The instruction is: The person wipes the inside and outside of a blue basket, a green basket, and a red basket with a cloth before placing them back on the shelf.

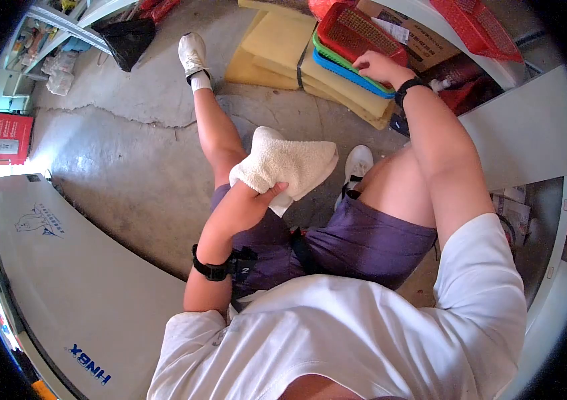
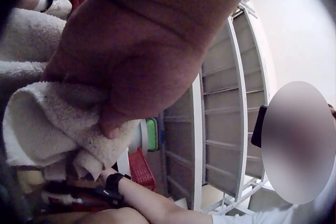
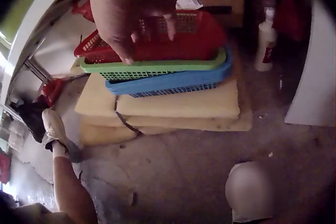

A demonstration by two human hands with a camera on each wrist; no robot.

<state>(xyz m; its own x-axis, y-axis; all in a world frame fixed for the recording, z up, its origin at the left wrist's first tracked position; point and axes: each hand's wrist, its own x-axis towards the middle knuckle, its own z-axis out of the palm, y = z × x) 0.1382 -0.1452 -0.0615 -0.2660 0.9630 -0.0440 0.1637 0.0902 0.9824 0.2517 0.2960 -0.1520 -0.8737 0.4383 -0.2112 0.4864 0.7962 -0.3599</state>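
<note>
A cream towel (image 1: pixel 287 163) is bunched in the left hand (image 1: pixel 247 210), the thumb pressed on its near side; the left wrist view shows the folded towel (image 2: pixel 58 119) under that hand (image 2: pixel 131 71). The right hand (image 1: pixel 380 69) is at the stacked baskets: a red basket (image 1: pixel 357 33) on top, a green one (image 3: pixel 152 66) below it, a blue one (image 3: pixel 173 83) lowest. In the right wrist view the right hand (image 3: pixel 136 8) reaches down over the red basket (image 3: pixel 194 45), fingers at its near side and the green rim. Whether they grip is unclear.
Yellow folded sheets (image 1: pixel 273 50) lie under the baskets. A cardboard box (image 1: pixel 417 40) and another red basket (image 1: pixel 477 30) are behind. A white bottle (image 3: pixel 266 45) stands on the floor. A white HNBX cabinet (image 1: pixel 83 287) flanks the left side.
</note>
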